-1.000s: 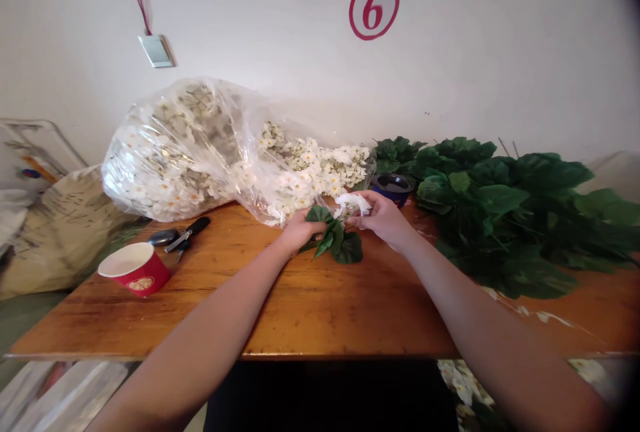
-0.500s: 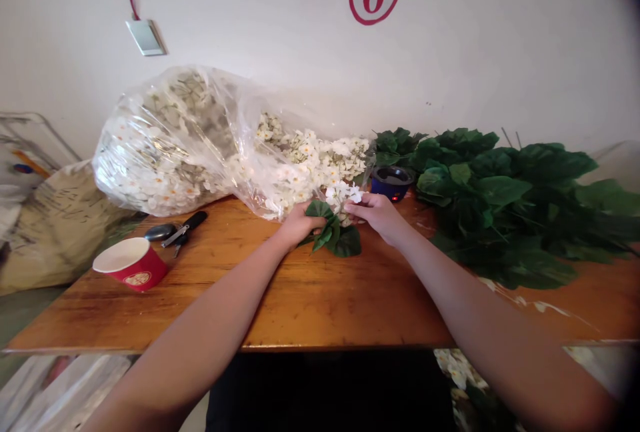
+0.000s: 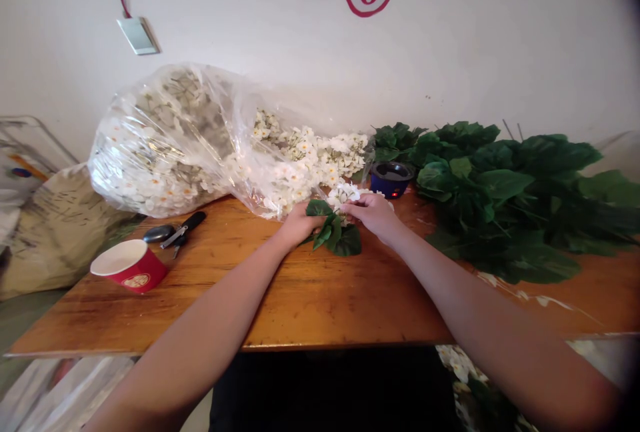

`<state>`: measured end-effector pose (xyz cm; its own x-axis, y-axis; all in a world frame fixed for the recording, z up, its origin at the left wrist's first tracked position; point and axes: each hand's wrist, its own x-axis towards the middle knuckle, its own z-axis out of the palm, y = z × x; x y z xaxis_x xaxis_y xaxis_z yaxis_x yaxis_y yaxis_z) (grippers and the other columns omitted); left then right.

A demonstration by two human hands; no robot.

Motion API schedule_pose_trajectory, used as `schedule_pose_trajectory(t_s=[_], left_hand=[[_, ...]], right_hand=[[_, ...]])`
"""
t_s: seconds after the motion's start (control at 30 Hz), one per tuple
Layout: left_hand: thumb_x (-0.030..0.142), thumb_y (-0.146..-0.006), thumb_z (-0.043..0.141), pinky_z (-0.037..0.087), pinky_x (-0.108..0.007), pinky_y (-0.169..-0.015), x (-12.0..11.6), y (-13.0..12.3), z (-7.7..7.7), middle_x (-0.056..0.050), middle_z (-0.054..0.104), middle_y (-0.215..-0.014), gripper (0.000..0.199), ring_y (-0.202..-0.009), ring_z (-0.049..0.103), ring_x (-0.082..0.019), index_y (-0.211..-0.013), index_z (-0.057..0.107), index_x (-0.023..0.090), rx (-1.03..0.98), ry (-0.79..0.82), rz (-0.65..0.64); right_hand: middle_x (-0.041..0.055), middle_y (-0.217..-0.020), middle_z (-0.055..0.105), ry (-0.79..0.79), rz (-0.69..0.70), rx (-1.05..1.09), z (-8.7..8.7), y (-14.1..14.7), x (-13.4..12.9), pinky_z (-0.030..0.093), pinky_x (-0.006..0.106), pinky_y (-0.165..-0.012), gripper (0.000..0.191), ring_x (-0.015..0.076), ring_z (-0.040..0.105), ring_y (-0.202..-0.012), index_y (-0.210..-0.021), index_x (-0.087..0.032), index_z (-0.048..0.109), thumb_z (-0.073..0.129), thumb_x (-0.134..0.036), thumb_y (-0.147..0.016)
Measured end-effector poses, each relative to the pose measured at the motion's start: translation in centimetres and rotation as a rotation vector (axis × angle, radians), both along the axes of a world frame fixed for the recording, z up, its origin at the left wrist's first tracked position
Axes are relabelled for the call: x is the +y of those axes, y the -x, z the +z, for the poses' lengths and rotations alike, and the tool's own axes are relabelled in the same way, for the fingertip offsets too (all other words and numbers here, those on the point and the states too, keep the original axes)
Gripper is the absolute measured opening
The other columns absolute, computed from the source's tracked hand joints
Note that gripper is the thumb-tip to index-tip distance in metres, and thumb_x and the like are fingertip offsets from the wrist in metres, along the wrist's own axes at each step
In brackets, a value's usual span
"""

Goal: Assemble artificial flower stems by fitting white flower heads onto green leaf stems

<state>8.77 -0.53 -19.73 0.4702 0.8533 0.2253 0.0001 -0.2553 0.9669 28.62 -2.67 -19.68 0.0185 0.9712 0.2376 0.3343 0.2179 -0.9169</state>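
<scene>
My left hand [image 3: 299, 224] is closed on a small spray of green artificial leaves [image 3: 334, 235] just above the table's middle. White artificial flowers [image 3: 344, 195] stand up at the top of the spray. My right hand [image 3: 375, 213] pinches at these flowers from the right, thumb and fingertips together among the petals. The stems inside both grips are hidden. Right behind my right hand sits a small dark blue pot [image 3: 391, 182] with a lit red light on its front. Loose white flowers [image 3: 320, 159] spill from a clear plastic bag [image 3: 170, 145] beyond my left hand.
A heap of green leaves [image 3: 500, 199] covers the right of the wooden table [image 3: 320, 312]. At the left stand a red paper cup [image 3: 135, 272] and a black key fob with keys [image 3: 183, 232]. The wall [image 3: 300, 32] closes off the back.
My right hand's fingers have shifted slightly on the flowers, which have turned a little. My left hand keeps its hold on the leaves. The whole view has shifted slightly.
</scene>
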Motion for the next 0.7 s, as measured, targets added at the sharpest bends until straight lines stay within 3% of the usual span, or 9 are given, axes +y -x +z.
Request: schedule_pose_trajectory(t_s=[0.17,0.7], left_hand=[[0.021,-0.066,0.064,0.040,-0.024,-0.057,0.3,0.0,-0.4,0.001,0.053,-0.055,0.010,-0.056,0.050,-0.012,-0.060,0.059,0.015,0.025,-0.026,-0.017],[0.019,-0.066,0.061,0.038,-0.025,-0.059,0.4,-0.2,-0.5,0.001,0.051,-0.058,0.006,-0.057,0.045,-0.011,-0.063,0.059,0.014,0.056,-0.052,-0.035]], right_hand=[[0.0028,-0.066,0.067,-0.031,-0.058,-0.045,-0.3,0.1,-0.1,0.045,0.027,-0.057,0.029,0.0160,0.059,-0.059,-0.075,-0.016,0.069,0.069,-0.045,-0.070],[0.0027,-0.063,0.067,0.080,-0.018,0.157,-0.4,1.0,-0.1,0.052,0.031,-0.061,0.018,0.0179,0.062,-0.060,-0.067,-0.017,0.065,0.072,-0.034,-0.066]])
